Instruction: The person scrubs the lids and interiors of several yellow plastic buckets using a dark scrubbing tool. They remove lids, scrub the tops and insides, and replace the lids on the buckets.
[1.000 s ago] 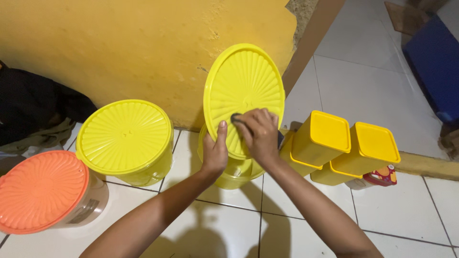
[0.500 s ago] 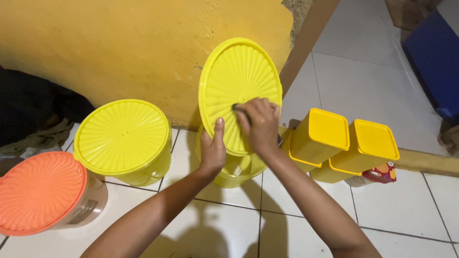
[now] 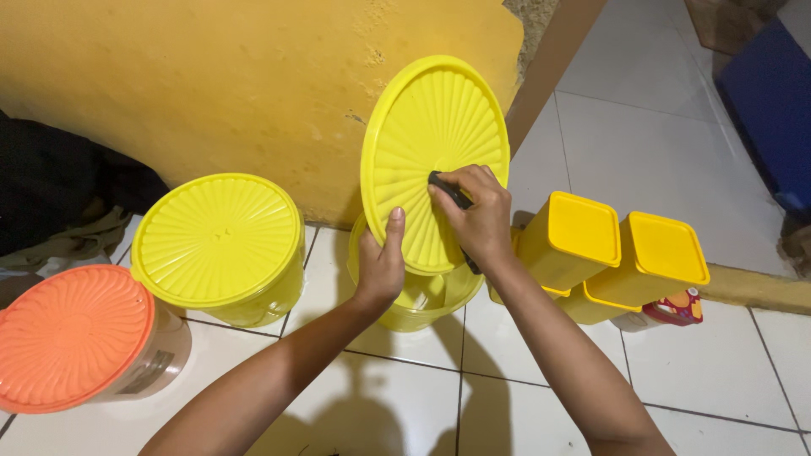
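Head view: left hand [image 3: 380, 266] grips yellow lid [image 3: 422, 127] rim, right hand [image 3: 477, 215] clutches dark marker [image 3: 448, 190]

Head cam, steep downward, prob. close.

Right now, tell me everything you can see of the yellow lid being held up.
The lid is round, bright yellow, seemingly plastic, with ribs fanning out from its centre and a raised rim. It stands nearly upright, tilted, above an open yellow tub in front of the yellow wall. The left hand grips its lower edge, thumb on its face. The right hand presses a dark marker-like tool near its centre.
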